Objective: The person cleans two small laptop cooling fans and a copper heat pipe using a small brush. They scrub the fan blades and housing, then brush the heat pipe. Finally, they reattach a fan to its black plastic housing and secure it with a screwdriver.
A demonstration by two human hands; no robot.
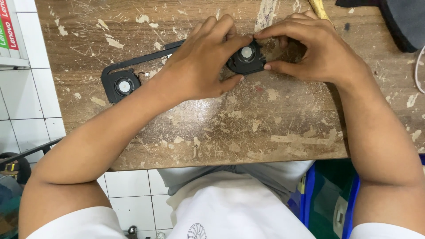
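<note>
A black laptop cooling assembly lies on the worn wooden table (230, 132). Its left fan (123, 86) sits uncovered near the table's left side, joined by a black bar (152, 54) running right. My left hand (201, 62) lies over that bar and grips the right fan (246, 58) from the left, thumb under it. From the right, my right hand (312, 46) pinches the same fan with thumb and fingertips. The fan's grey round hub shows between my fingers.
A yellowish tool handle (319, 9) pokes in at the top edge. Dark fabric (400, 20) lies at the top right, with a white cable (418, 73) beside it. White floor tiles and a box lie left of the table; a blue bin (327, 199) stands below right.
</note>
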